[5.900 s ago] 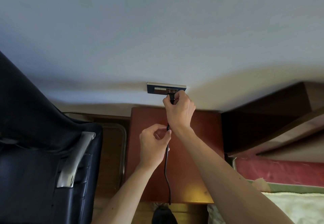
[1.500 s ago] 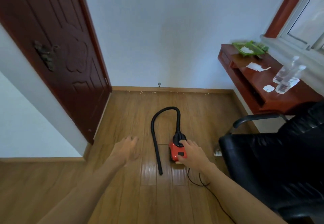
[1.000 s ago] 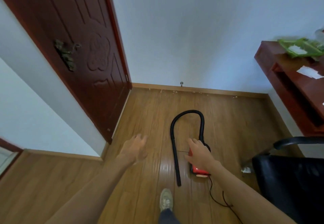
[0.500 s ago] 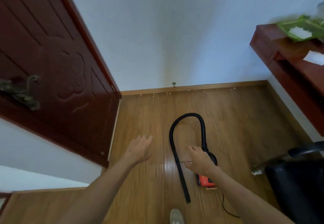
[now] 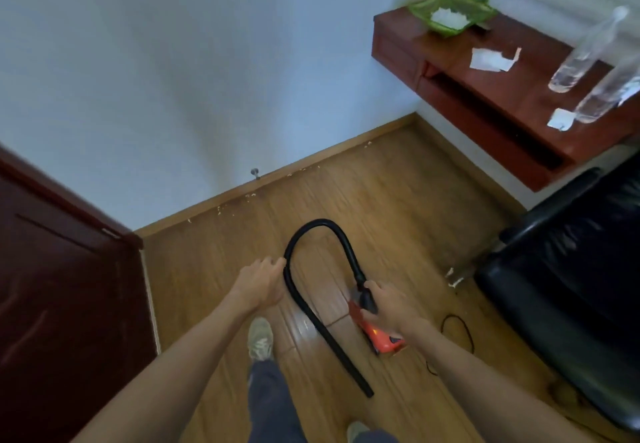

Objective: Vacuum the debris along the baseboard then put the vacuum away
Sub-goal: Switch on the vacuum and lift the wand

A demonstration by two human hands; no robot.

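Pale wall point(image 5: 173, 61) fills the top, glossy wood-plank floor point(image 5: 398, 207) below, dark red door point(image 5: 62, 304) stands at left, reddish wall-hung desk point(image 5: 512, 96) at right carries two clear bottles point(image 5: 588, 51), black leather chair point(image 5: 571, 269) just beside it

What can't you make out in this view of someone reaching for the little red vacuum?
Head view:
Top of the vacuum: covered by the right hand.
Whether the left hand touches the hose: motion blur.
The debris by the baseboard: too small to identify.
The cord: far end hidden behind the right arm.
The bottles: smeared by motion.
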